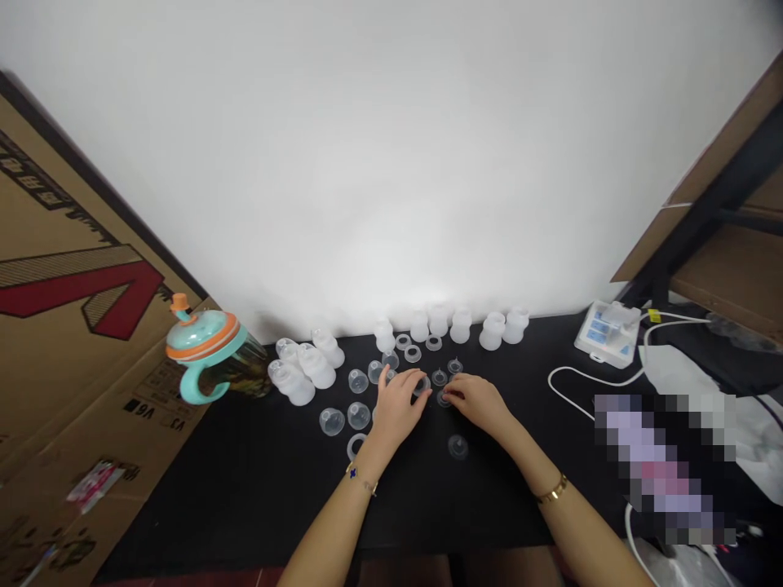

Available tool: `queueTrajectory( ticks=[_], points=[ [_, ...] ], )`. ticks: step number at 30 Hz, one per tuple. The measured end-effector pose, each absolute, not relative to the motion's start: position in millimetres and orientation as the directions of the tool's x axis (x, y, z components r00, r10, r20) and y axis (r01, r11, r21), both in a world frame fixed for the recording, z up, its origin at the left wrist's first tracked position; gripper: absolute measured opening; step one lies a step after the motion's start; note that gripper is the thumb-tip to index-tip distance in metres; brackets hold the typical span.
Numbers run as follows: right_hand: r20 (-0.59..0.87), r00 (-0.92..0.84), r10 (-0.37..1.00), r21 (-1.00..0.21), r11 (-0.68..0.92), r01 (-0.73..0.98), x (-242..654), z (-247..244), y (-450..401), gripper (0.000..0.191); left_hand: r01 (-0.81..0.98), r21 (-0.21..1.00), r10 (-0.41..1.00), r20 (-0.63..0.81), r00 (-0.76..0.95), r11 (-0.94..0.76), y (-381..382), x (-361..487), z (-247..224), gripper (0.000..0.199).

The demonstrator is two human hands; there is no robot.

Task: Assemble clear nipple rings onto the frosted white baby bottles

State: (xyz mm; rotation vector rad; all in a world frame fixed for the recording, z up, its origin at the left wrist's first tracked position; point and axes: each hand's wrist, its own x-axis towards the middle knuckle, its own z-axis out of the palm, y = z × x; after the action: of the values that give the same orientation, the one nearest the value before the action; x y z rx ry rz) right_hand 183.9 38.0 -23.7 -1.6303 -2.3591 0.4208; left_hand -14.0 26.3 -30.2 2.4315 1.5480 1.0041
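Observation:
My left hand (397,405) is closed around the edge of a clear ring (422,385), thumb and fingers on its sides. My right hand (481,403) pinches a small clear silicone nipple (443,399) close to the ring, just apart from it. Two more nipples (440,377) stand behind it, tips up, and another nipple (457,446) lies nearer the front. Several clear domed caps (358,416) are spread left of my left hand, partly hidden by it. A loose ring (356,446) lies beside my left wrist, and a few rings (413,354) sit further back.
Frosted white bottles (493,332) line the wall, and capped bottles (316,364) cluster at left. A turquoise and orange lidded jug (208,350) stands by a cardboard box (91,326). At right on the black table (257,497) are a clear-lidded case (608,333) and a white cable (568,399).

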Motion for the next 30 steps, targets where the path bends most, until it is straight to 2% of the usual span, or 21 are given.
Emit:
queueTrajectory(
  ticks=[7, 15, 23, 26, 28, 30],
  points=[
    [0.090, -0.365, 0.927, -0.340, 0.373, 0.863, 184.0, -20.4, 35.7, 0.021, 0.780, 0.409, 0.841, 0.474, 0.262, -0.473, 26.2, -13.7, -31.0, 0.020],
    [0.115, -0.372, 0.921, -0.285, 0.390, 0.876, 183.9, -17.9, 34.3, 0.020, 0.787, 0.358, 0.807, 0.521, 0.278, -0.502, 29.2, -13.9, -37.1, 0.021],
    [0.110, -0.365, 0.924, -0.296, 0.381, 0.876, 182.2, -16.9, 32.7, 0.021, 0.782, 0.357, 0.804, 0.520, 0.287, -0.511, 28.1, -15.6, -33.6, 0.020],
    [0.139, -0.357, 0.924, -0.350, 0.383, 0.855, 181.6, -14.1, 31.0, 0.021, 0.782, 0.355, 0.799, 0.532, 0.281, -0.512, 28.9, -16.9, -34.1, 0.020],
    [0.187, -0.355, 0.916, -0.460, 0.401, 0.792, 182.1, -9.3, 29.4, 0.024, 0.782, 0.344, 0.786, 0.550, 0.281, -0.520, 29.5, -17.6, -35.1, 0.021],
    [0.232, -0.356, 0.905, -0.620, 0.420, 0.663, 183.7, -5.0, 28.8, 0.033, 0.782, 0.325, 0.768, 0.573, 0.285, -0.532, 30.5, -18.4, -36.2, 0.022]
  ],
)
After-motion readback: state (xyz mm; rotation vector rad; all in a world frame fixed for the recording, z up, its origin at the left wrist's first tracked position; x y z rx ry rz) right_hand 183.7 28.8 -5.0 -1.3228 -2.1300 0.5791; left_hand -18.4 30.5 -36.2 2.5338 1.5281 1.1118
